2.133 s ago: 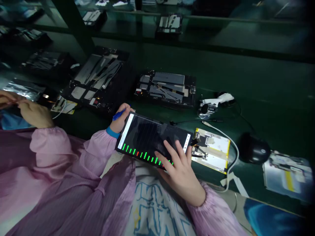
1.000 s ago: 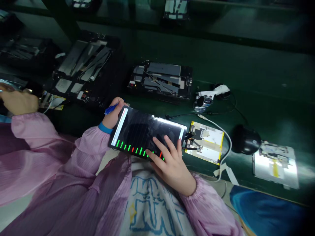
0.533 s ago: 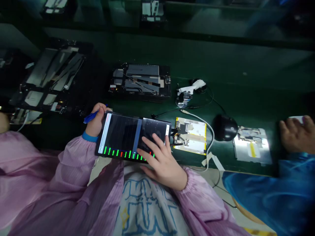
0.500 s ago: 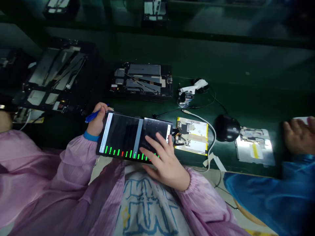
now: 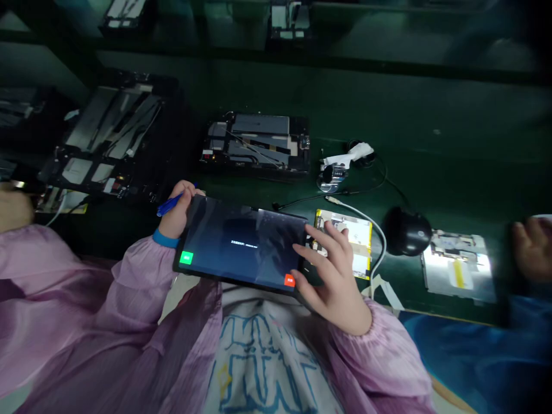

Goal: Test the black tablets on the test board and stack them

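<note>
A black tablet (image 5: pixel 237 230) is tilted up toward me at the bench's front edge, its dark screen showing a line of small text, a green button at lower left and a red one at lower right. My left hand (image 5: pixel 176 213) grips its left end, with a blue pen (image 5: pixel 170 204) also tucked in the fingers. At the right end hovers my right hand (image 5: pixel 332 276), fingers spread, a fingertip close to the red button; whether it touches the glass I cannot tell. Behind those fingers lies an opened device with yellow edges (image 5: pixel 362 238), partly hidden.
Stacks of opened tablets (image 5: pixel 261 138) stand behind, with a larger stack (image 5: pixel 112 132) to the left. Rightward are a white cable (image 5: pixel 382 241), a black round object (image 5: pixel 407 230), a silver opened device (image 5: pixel 457 267) and a co-worker's hand (image 5: pixel 535 247). Another person's hand (image 5: pixel 15 210) is at far left.
The tablet's screen went from a page with green and red bars to a dark page with two coloured buttons. My right hand moved from over the screen to its right edge.
</note>
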The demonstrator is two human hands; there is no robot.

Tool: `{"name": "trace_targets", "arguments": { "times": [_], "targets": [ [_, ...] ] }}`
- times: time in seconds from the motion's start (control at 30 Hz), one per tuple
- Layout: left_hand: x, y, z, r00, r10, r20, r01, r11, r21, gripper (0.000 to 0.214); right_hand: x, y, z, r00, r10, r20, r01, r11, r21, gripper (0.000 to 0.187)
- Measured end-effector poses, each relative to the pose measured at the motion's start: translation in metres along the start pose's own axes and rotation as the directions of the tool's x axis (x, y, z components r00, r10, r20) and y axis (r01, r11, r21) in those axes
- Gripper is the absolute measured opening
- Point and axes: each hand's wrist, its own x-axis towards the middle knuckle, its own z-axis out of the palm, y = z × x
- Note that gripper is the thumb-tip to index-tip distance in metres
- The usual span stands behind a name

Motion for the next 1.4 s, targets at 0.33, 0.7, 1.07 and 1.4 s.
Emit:
{"name": "trace_targets", "arguments": {
  "times": [0.33,0.7,1.07,1.4],
  "targets": [
    [0.005,0.008,-0.002,0.999,0.011,0.036,-0.010,1.000,-0.027,0.051,0.030,0.118,-0.003,0.944,0.324,-0.060,-0.329,0.916,-0.231,0.025],
    [0.001,0.011,0.000,0.998,0.057,0.025,-0.057,0.998,-0.003,0.048,0.035,0.119,0.005,0.955,0.281,-0.093,-0.287,0.956,-0.053,0.012],
    [0.001,0.016,0.010,0.993,0.102,0.060,-0.101,0.995,-0.012,0.047,-0.002,0.059,-0.018,0.976,0.177,0.123,-0.206,0.939,0.277,0.002],
    [0.009,0.005,0.002,0.991,0.106,0.084,-0.110,0.993,0.047,0.034,-0.018,0.064,-0.005,0.978,0.164,0.129,-0.194,0.943,0.271,0.003]
  ]
}}
